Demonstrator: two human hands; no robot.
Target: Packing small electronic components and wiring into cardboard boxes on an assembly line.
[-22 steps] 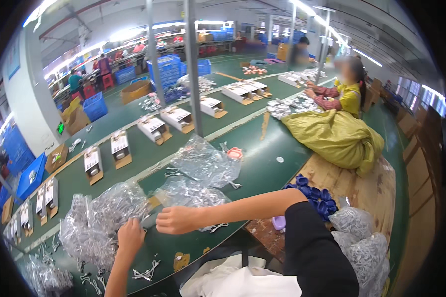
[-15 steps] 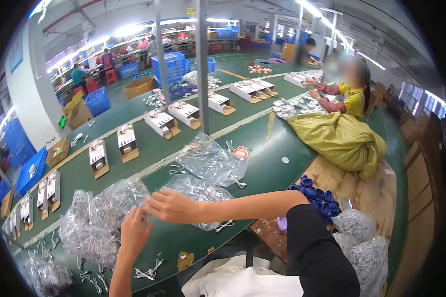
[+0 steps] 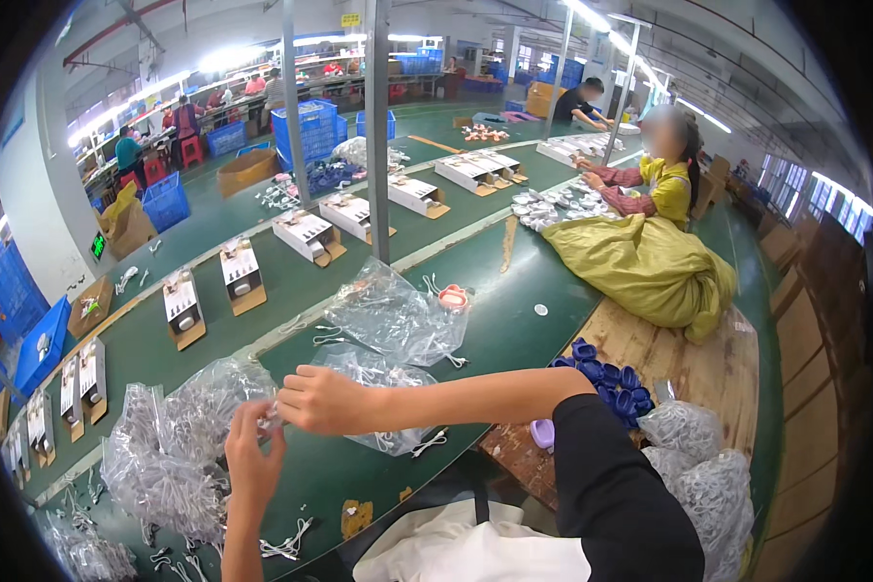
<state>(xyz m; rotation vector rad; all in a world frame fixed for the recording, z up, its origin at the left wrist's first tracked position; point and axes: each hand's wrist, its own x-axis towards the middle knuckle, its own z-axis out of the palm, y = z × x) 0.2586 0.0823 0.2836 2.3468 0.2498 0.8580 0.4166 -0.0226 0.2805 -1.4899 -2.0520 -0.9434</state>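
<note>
Both hands are closed together at the near right edge of a clear plastic bag of white cables [image 3: 155,456]. My left hand [image 3: 250,451] pinches at the bag's edge, its fingers bent upward. Beside it, my right hand [image 3: 322,400] is curled with the knuckles up, its fingertips meeting the left ones at the plastic. Exactly what lies between the right fingertips is hidden. Beyond my right forearm lie a flatter clear bag [image 3: 393,315] and another clear bag with cables [image 3: 359,367]. Loose white cables [image 3: 289,539] rest near my left wrist.
Open white boxes [image 3: 182,308] stand in a row along the green bench [image 3: 514,325]. To the right are a yellow-green sack [image 3: 640,272], dark blue plastic pieces [image 3: 611,380] and bagged cables [image 3: 713,495]. A co-worker in yellow [image 3: 667,184] handles white pieces across the bench. A metal post [image 3: 378,145] rises ahead.
The whole view has shifted slightly, so the scene sits further left. My hands stay together at the bag's edge, with only a small change in finger position.
</note>
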